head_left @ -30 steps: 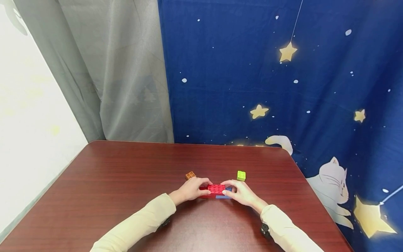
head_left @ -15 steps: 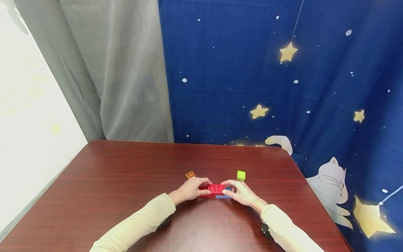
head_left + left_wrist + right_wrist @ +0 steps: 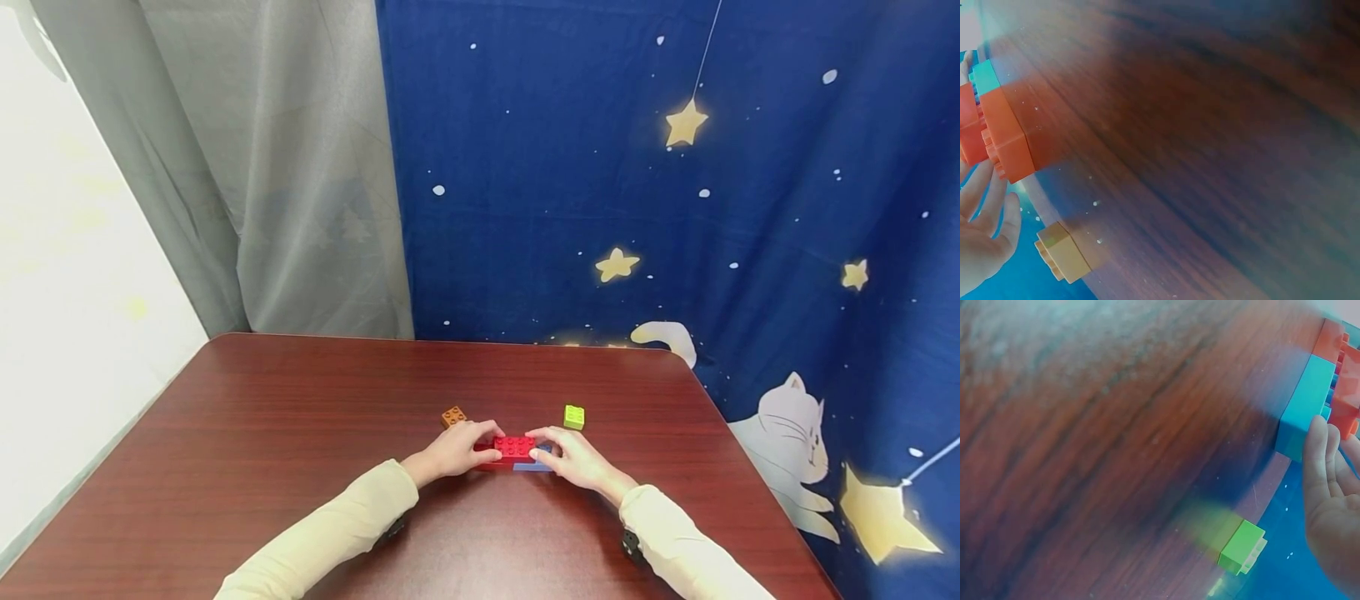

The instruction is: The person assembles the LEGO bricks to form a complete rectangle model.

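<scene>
Far left you have a bright white area (image 3: 75, 292), then a gray curtain (image 3: 315, 167) hanging behind the dark reddish wood-grain surface (image 3: 315, 400). Your left sleeve (image 3: 337, 521), cream, reaches in from the bottom edge, a black wrist device (image 3: 393, 527) showing at its underside. Orange-brown block (image 3: 453, 417), studs up, sits on the surface just beyond your left hand (image 3: 456, 450). That hand pinches the left end of the upper red block (image 3: 514, 447), thumb on the near side, finger on the far side. Upper red block is mid-surface between your hands, studs up, lying across the seam of two blocks set end to end: lower red block (image 3: 495, 466) on the left, blue block (image 3: 532, 467) on the right. Wrist views show studs between the layers; can't tell if it's fully seated. Your right hand (image 3: 573, 458) pinches the right end of the same block, thumb near, finger far. Lime green block (image 3: 573, 417) stands on the surface just past that hand, apart from the row. Your right sleeve (image 3: 690, 537), cream too, comes next, then the blue curtain (image 3: 525, 167) behind stretches to the right edge, printed with stars and a white cat (image 3: 791, 433).
</scene>
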A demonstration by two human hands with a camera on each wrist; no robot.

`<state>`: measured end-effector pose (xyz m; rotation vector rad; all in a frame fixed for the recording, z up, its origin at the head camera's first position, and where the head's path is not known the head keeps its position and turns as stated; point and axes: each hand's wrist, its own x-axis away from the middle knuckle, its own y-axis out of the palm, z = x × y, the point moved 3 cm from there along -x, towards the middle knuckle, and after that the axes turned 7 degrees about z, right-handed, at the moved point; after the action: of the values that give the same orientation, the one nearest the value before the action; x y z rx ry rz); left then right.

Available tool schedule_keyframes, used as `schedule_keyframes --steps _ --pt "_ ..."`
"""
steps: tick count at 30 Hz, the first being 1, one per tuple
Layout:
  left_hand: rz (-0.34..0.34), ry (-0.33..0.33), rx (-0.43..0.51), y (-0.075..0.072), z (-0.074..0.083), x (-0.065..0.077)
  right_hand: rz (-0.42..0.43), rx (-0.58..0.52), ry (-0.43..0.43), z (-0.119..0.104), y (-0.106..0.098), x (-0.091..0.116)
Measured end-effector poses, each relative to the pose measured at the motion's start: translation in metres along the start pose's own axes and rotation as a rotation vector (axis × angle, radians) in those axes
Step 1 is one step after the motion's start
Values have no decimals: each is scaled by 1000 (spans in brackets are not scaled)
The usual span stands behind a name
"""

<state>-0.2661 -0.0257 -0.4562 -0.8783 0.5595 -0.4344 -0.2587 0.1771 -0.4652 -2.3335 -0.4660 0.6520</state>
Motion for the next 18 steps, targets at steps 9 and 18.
schedule_keyframes --steps 9,18 --pt "-5 -21 3 0 1 -1 -29 2 20 0 0 -1" --pt "-5 -22 -20 0 1 -1 -23 69 -39 -2 -1 -1"
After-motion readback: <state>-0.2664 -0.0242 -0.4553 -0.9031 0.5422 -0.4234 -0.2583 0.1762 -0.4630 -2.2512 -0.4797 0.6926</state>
